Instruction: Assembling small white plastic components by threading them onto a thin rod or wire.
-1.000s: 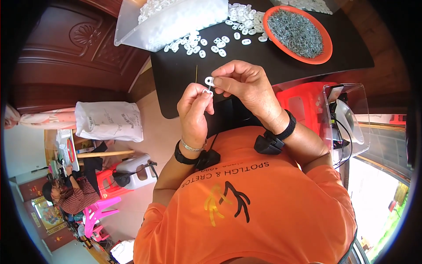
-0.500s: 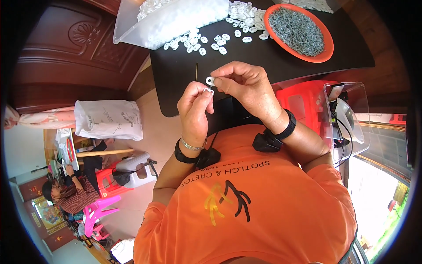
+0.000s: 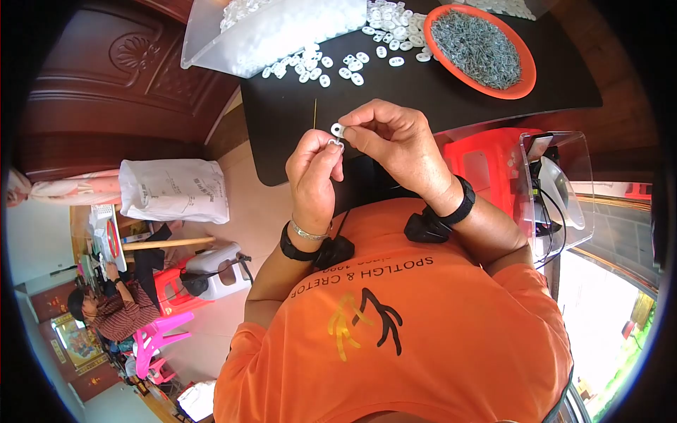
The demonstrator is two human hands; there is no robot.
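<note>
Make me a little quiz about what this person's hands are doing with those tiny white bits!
1. True or false: the right hand pinches a small white ring at its fingertips.
2. What fills the orange bowl? A) red beads B) small grey metal pieces C) water
3. Fill in: the loose white rings lie on a ____ table.

Key:
1. True; the left hand meets it there, holding something small and metallic, too tiny to tell.
2. B, the grey metal pieces.
3. Black; a clear bin of white rings sits at its far left.
</note>
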